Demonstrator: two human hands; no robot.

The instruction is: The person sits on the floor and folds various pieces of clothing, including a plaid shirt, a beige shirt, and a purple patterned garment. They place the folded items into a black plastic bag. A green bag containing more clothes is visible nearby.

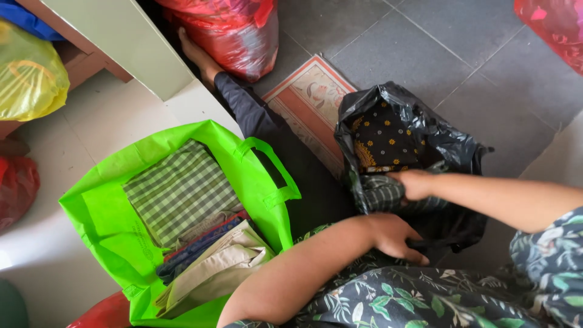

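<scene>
Crinkly, glossy black plastic bag (419, 127) sits on the grey tile floor (473, 54) by a patterned mat (310, 97), stuffed with dark cloth dotted with yellow flowers (385, 136). Right hand (413, 184) is curled shut on a dark checked cloth (379, 194) at the bag's mouth, while the left hand (392, 234) pinches the bag's lower rim, fingers bent. Off to the left, a lime-green fabric tote (103, 212) holds folded green gingham (179, 188) and beige cloth.

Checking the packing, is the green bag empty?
No, the green bag holds folded cloths, with a green checked cloth on top.
</scene>
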